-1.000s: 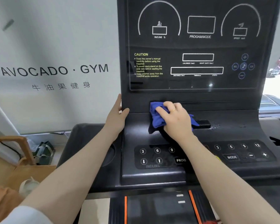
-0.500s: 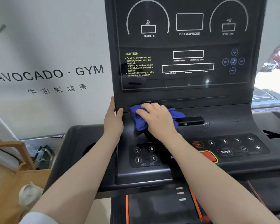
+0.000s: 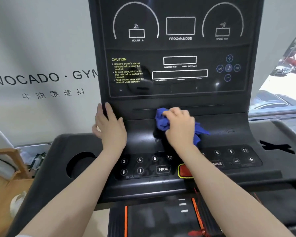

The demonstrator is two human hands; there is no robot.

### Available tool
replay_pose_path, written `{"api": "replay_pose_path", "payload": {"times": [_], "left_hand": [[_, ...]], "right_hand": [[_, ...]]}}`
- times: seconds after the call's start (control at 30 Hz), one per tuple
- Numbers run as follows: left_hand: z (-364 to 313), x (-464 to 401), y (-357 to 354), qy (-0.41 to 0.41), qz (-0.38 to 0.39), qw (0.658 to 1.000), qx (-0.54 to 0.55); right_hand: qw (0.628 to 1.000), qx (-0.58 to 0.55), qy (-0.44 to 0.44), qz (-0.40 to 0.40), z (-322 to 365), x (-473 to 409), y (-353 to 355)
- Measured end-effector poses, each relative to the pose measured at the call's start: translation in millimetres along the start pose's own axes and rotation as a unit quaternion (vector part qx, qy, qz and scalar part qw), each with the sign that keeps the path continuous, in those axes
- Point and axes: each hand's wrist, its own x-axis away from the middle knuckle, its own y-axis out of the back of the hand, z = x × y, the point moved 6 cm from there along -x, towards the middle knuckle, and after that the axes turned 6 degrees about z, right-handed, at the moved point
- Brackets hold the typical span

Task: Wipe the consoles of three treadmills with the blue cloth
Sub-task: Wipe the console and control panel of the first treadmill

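Note:
A black treadmill console point(image 3: 179, 89) fills the view, its upright display panel above a sloped ledge and a button panel point(image 3: 143, 165). My right hand point(image 3: 179, 127) grips a bunched blue cloth point(image 3: 162, 119) and presses it on the curved ledge just under the display. The cloth pokes out left of my fingers and again to the right of my wrist. My left hand point(image 3: 109, 127) rests with straight fingers on the console's left edge, thumb on the front face.
A round cup holder point(image 3: 81, 164) sits in the left tray and a red stop button point(image 3: 185, 170) lies under my right forearm. A white wall with gym lettering is on the left, a wooden chair point(image 3: 9, 161) at lower left, and a window on the right.
My right hand has slid the cloth along the ledge, first leftward, then back toward the middle. The camera view shifted, so the console now sits more to the right. My left hand stays on the console's edge.

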Motion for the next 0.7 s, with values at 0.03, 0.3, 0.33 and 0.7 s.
{"api": "replay_pose_path", "payload": {"times": [0.03, 0.3, 0.33, 0.7], "left_hand": [[-11.7, 2.7, -1.8, -0.032, -0.007, 0.999, -0.003], [-90.4, 21.6, -29.0, -0.243, 0.028, 0.969, -0.019], [-97.0, 25.5, -34.7, -0.274, 0.033, 0.960, -0.040], [-126.0, 51.4, -74.6, -0.312, 0.077, 0.935, -0.150]], "right_hand": [[0.999, 0.012, 0.041, 0.016, 11.0, 3.2, -6.0], [0.989, 0.033, 0.139, 0.032, -17.4, -3.2, -3.8], [0.991, 0.037, 0.129, 0.031, -33.8, -4.0, 2.0], [0.996, 0.017, -0.078, -0.035, -150.1, 1.3, 34.9]]}}
